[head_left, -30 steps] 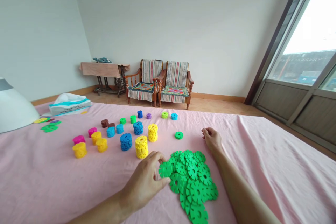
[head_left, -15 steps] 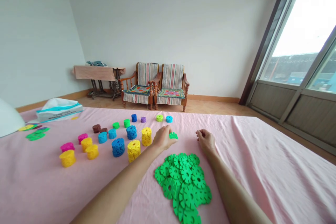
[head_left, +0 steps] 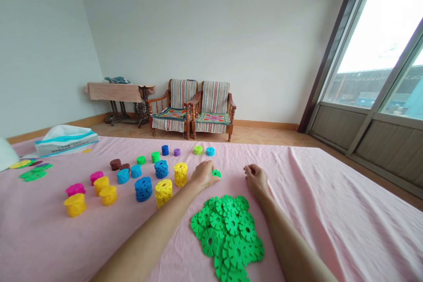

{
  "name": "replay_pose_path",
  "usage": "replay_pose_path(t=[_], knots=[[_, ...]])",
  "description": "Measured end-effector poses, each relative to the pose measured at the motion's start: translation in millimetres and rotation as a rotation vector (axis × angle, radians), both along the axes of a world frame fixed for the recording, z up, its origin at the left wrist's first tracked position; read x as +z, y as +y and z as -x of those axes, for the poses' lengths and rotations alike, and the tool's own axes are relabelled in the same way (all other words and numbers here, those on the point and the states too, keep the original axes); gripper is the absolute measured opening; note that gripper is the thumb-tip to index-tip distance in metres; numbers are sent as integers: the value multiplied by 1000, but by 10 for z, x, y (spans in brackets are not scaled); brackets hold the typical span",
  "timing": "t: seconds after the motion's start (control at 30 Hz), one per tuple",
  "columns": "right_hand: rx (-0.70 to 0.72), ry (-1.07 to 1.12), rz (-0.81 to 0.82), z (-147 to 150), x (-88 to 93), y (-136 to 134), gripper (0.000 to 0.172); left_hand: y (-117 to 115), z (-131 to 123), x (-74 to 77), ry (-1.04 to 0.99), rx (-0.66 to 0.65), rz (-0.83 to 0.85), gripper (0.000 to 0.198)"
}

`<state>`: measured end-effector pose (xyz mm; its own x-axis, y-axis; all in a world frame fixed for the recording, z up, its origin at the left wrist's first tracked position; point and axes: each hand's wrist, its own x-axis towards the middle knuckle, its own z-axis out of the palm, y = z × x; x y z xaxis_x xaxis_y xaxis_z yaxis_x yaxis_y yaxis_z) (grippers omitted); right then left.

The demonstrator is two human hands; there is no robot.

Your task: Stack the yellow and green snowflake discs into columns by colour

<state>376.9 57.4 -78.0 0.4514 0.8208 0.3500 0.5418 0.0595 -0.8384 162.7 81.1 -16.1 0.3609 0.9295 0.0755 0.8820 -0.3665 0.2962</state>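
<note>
Your left hand point(head_left: 202, 174) has its fingers and thumb closed on a green disc point(head_left: 216, 173), the fingers at its far side and the thumb at its near edge; the disc sits at the right of those fingers, over the pink cloth point(head_left: 297, 216). Your right hand point(head_left: 257, 179) is to the right of the disc, just apart from it, with its fingers curled loosely in toward the left hand; you cannot tell from this angle whether their tips meet. Nearer to you than both sets of fingers, and between your forearms, lies a spread pile of green discs point(head_left: 231, 238), overlapping one another; just left of the left fingers stands a tall yellow stack point(head_left: 180, 174), with a second yellow stack point(head_left: 164, 190) nearer to you, partly behind your left forearm; farther left are two blue stacks; beyond the left fingers stand a lime stack point(head_left: 198, 150) and a light-blue stack point(head_left: 210, 151), side by side.
</note>
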Motion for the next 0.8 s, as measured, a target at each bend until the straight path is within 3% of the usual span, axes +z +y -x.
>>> replay_pose_path(t=[0.6, 0.73, 0.8], knots=[[-1, -25, 7, 9, 18, -21, 33, -57, -36, 15, 4, -3, 4, 25], [3, -27, 7, 4, 16, -26, 33, -119, -16, 87, -48, -19, -27, 36], [4, -27, 7, 0, 11, -21, 33, -175, 19, 171, -72, -89, -29, 38]])
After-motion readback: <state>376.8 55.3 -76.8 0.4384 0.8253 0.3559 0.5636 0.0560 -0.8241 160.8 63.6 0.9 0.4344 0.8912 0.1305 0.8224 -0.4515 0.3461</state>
